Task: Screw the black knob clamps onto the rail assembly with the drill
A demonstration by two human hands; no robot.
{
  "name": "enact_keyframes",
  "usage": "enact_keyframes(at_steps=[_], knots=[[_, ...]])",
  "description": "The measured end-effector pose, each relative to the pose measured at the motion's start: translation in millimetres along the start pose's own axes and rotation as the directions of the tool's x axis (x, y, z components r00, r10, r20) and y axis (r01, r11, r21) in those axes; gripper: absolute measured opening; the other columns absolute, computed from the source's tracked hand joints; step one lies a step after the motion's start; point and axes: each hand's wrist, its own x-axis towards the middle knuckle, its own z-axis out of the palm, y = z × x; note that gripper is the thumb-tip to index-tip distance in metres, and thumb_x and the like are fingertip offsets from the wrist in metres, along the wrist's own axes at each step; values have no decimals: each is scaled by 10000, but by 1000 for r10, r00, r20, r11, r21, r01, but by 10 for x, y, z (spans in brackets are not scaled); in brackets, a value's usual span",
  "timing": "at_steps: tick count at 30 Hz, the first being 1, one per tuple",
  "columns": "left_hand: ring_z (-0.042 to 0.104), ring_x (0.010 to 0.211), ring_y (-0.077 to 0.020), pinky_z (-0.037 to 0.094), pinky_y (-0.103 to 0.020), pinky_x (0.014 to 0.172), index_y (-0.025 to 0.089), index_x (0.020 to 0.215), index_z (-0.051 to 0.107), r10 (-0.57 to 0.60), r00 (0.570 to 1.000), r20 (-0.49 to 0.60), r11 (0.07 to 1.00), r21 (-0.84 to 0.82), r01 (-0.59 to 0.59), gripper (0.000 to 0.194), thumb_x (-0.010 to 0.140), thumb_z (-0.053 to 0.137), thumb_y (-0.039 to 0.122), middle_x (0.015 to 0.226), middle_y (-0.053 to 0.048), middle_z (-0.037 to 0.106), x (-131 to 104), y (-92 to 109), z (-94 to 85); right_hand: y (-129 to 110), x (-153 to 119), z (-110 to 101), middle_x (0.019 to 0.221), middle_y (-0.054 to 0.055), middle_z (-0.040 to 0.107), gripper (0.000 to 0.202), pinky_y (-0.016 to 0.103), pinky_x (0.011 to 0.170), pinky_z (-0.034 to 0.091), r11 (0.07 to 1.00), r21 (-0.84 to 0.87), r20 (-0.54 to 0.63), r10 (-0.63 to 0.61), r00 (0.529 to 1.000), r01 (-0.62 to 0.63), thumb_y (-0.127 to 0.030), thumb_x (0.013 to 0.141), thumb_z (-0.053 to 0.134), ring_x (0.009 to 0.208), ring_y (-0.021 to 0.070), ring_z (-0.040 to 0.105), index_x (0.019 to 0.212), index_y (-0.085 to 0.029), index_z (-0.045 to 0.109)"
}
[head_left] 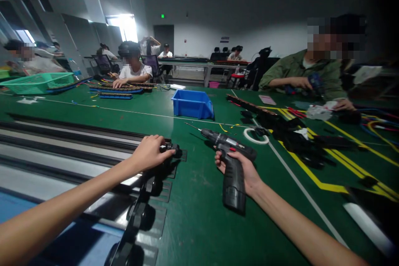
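While left fingers (159, 139) are clasping a black fitting (176, 148), right fingers (219, 162) are gripping the likely heavy drill (232, 144) by its handle (234, 178).

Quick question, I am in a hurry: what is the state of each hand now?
Left hand: partly curled, at the black end fitting; whether it grips cannot be told.
Right hand: closed, holding the black drill by its handle.

No lettering is legible: the pale label (235, 143) on the cordless drill (233, 174), the lit green wall sign (162, 16) and the dark wall plaques (225, 38) are unreadable.
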Motion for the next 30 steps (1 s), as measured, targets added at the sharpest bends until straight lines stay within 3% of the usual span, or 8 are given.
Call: enact_keyframes(at_steps=[4, 9, 14, 25, 30], knots=[[662, 775, -271, 385, -325, 643, 184, 839, 653, -68, 991, 119, 998, 18, 66, 555, 920, 411, 677, 811, -108, 700, 28, 71, 50, -23, 30, -15, 980, 108, 681, 301, 281, 861, 589, 999, 3, 34, 49, 998, -49, -153, 851, 596, 889, 173, 674, 1142, -88, 635], [688, 781, -268, 399, -321, 642, 203, 845, 699, -121, 978, 170, 993, 38, 116, 526, 958, 375, 602, 804, -99, 727, 19, 114, 36, -24, -7, -10, 958, 107, 677, 300, 283, 844, 575, 994, -46, 41, 104, 994, -102, -185, 838, 619, 899, 186, 661, 1116, -86, 672], [681, 760, -263, 439, -332, 669, 191, 787, 692, -139, 977, 163, 989, 77, 128, 517, 970, 372, 555, 766, -97, 710, 15, 140, 12, -42, -53, -36, 946, 122, 691, 261, 304, 841, 571, 983, -114, 17, 144, 989, -142, -213, 796, 658, 873, 213, 661, 1021, -97, 722], [655, 845, -272, 464, -369, 750, 185, 822, 659, -99, 983, 151, 995, 33, 95, 406, 970, 429, 485, 889, -106, 703, 22, 138, 7, -103, -113, -147, 872, 121, 688, 289, 382, 847, 557, 963, -192, -72, 175, 982, -186, -304, 708, 692, 826, 252, 645, 949, -152, 740], [645, 875, -280, 459, -383, 767, 187, 852, 646, -99, 981, 168, 994, 64, 89, 389, 974, 420, 479, 934, -108, 700, 28, 133, 17, -126, -143, -57, 845, 121, 664, 218, 379, 818, 525, 952, -251, -28, 172, 985, -173, -312, 733, 672, 813, 255, 626, 877, -157, 726]])
